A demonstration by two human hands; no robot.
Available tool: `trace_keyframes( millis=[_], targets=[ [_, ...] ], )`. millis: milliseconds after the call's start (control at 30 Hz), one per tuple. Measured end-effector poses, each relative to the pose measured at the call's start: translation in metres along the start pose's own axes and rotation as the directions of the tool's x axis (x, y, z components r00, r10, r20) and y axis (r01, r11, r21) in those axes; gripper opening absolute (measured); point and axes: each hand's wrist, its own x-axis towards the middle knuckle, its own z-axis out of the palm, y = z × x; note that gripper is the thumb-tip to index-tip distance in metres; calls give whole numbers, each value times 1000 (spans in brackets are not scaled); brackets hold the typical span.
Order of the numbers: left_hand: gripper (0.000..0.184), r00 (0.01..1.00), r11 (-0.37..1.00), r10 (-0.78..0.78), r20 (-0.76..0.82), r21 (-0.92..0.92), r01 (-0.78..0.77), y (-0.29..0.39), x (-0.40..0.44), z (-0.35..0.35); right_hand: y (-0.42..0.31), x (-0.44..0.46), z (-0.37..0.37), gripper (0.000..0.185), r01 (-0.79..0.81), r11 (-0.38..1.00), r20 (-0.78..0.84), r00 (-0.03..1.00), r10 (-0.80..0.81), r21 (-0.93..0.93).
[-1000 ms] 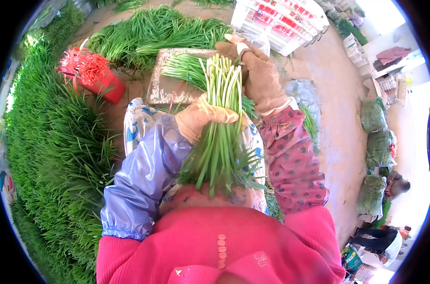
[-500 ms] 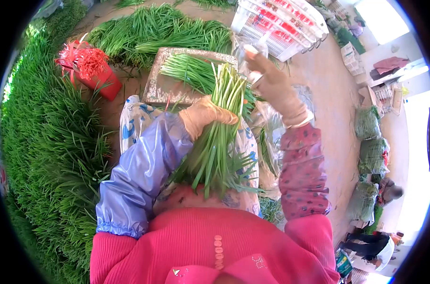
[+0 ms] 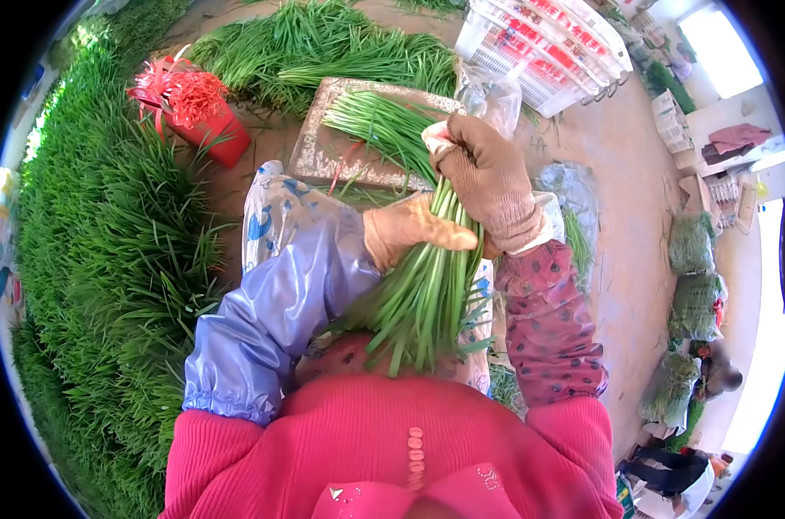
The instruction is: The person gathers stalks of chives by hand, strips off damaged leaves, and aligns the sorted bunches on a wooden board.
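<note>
My left hand point(image 3: 422, 232), in a tan glove, is wrapped round the middle of a bunch of garlic chives point(image 3: 427, 298). The leaves fan down toward my lap, and the pale stem ends point up. Over those ends my right hand point(image 3: 487, 177), in a brown glove, is closed with its fingers curled, hiding the stem tips. White shows at its fingertips. Just beyond, another bundle of chives point(image 3: 379, 125) lies on a speckled board point(image 3: 310, 156), with a thin red strand point(image 3: 345, 169) near it.
A red container point(image 3: 224, 143) topped with red ties point(image 3: 185, 95) stands at the left. Heaped greens point(image 3: 107, 285) line the left side, with more chives point(image 3: 323, 52) at the back. White crates point(image 3: 539, 60) stand back right. Wrapped bundles point(image 3: 695, 307) and a bending person point(image 3: 669, 471) are farther right.
My right hand has come down and left from beside the bunch and closed over its stem ends. My left hand keeps its hold on the chives; the whole view has shifted slightly.
</note>
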Motion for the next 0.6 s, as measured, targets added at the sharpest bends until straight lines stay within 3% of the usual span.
trace_keyframes(
  millis=[67,100,167,233,300,333,367,400,467,500,533,567,600],
  targets=[
    [57,996,995,-90,-24,-46,89,2,8,13,-3,5,-5,14,70,975,55,997,-60,-209],
    [56,983,981,-176,-50,-87,172,3,11,17,-4,8,-8,14,62,976,49,997,-52,-210],
    [56,970,966,-239,-42,-115,233,9,13,15,-3,18,-15,14,-240,961,-73,965,251,134],
    [51,996,995,-88,-36,44,89,11,15,13,42,36,-33,18,-189,981,-171,966,195,49],
    [49,981,970,129,-143,223,-95,40,11,22,58,37,-48,19,-283,883,-237,891,387,375],
    [48,957,941,239,-162,281,-188,54,13,17,36,28,-39,23,-255,869,-226,900,374,424],
    [59,942,896,302,-146,380,-228,69,16,8,47,20,-29,52,-104,739,-48,982,182,666],
    [61,898,854,375,-230,462,-238,82,19,6,46,13,-16,70,-48,868,18,999,45,494],
    [63,811,847,495,-313,382,-370,89,32,7,31,0,11,96,122,964,47,990,-137,238],
    [63,791,845,519,-325,333,-418,92,39,4,5,-2,12,99,-120,990,47,992,117,69],
    [60,763,770,598,-244,438,-464,93,48,3,-21,-3,13,103,-358,929,44,931,363,-96],
    [60,759,772,597,-259,445,-455,88,54,5,16,4,25,98,42,990,-159,987,-20,137],
    [55,730,783,612,-304,367,-503,88,62,13,15,7,18,95,0,986,-112,994,19,167]
  ],
)
